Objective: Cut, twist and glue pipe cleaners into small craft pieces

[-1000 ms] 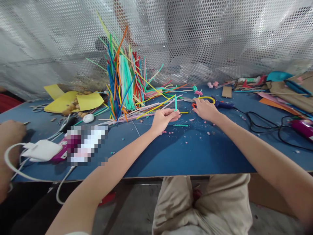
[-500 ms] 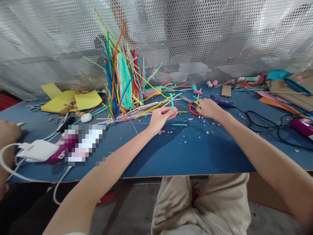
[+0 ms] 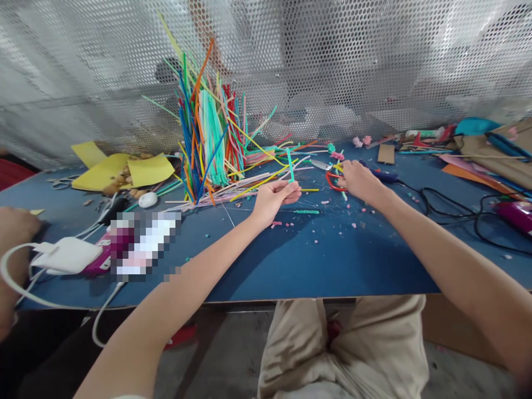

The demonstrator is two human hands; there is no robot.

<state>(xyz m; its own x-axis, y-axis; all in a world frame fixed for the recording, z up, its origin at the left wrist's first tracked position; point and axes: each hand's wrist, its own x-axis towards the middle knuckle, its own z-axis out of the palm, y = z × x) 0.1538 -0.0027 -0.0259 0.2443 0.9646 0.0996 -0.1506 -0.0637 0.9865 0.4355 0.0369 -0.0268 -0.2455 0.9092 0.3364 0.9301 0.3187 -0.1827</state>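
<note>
My left hand (image 3: 277,200) is closed in a pinch around a short teal pipe cleaner (image 3: 290,163), which stands upright above the thumb. To its right, my right hand (image 3: 361,180) is closed on a pair of scissors (image 3: 333,180) with red-orange handles. The metal blades point left, toward the pipe cleaners, and part of the handles is hidden by my fingers. Below and between my hands, a teal fuzzy piece (image 3: 306,211) lies on the blue table (image 3: 291,266).
A tall bundle of coloured pipe cleaners (image 3: 214,138) stands back left. Yellow paper (image 3: 152,169), a white charger (image 3: 72,255) and a blurred phone lie left. A dark blue glue gun (image 3: 384,176) with black cable sits right. Another person's arm (image 3: 16,238) rests far left.
My right hand has taken hold of the scissors, and they have shifted slightly with their blades turned a little. My left hand keeps the teal pipe cleaner, which leans slightly more left.
</note>
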